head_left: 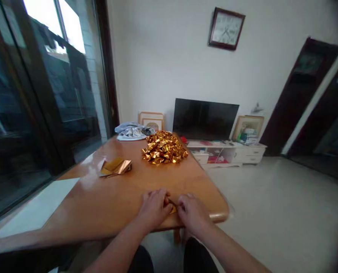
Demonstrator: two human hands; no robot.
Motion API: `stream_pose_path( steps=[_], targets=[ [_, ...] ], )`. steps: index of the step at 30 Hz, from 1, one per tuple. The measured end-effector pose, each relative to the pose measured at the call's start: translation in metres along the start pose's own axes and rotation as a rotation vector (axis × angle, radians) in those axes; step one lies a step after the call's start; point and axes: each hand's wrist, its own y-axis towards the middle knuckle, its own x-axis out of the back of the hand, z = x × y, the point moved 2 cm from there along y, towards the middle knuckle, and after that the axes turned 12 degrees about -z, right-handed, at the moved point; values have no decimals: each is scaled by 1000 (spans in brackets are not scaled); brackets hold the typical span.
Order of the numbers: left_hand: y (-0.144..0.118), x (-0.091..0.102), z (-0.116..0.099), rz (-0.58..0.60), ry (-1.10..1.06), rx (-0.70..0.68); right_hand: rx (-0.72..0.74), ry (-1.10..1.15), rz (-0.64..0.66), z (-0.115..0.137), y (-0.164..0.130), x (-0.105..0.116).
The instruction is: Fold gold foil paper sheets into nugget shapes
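Near the table's front edge, my left hand [156, 206] and my right hand [193, 213] are both closed on one small piece of gold foil paper [173, 207]. Its shiny surface shows in the gap between my fingers; the rest is hidden by them. Farther back lies a heap of crumpled or folded gold foil pieces [164, 148]. To the left rests a small stack of flat gold foil sheets [116, 167], some edges lifted.
The wooden table [123, 197] has a rounded right corner. A white sheet [38, 208] lies along its left side, and folded cloth [133, 131] sits at the far end. Beyond stand a television [204, 119] and a white cabinet [239, 154]. Glass doors [69, 83] run along the left.
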Motion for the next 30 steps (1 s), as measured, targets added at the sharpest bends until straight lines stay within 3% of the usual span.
stream_pose_path(
  steps=[20,26,30],
  targets=[
    [-10,13,-3,-61,235,-78,171,-93,14,15,-25,2],
    [-11,17,-5,-53,252,-96,68,35,77,12,-13,16],
    [-10,19,-5,-39,275,-108,-44,101,83,7,12,10]
  ],
)
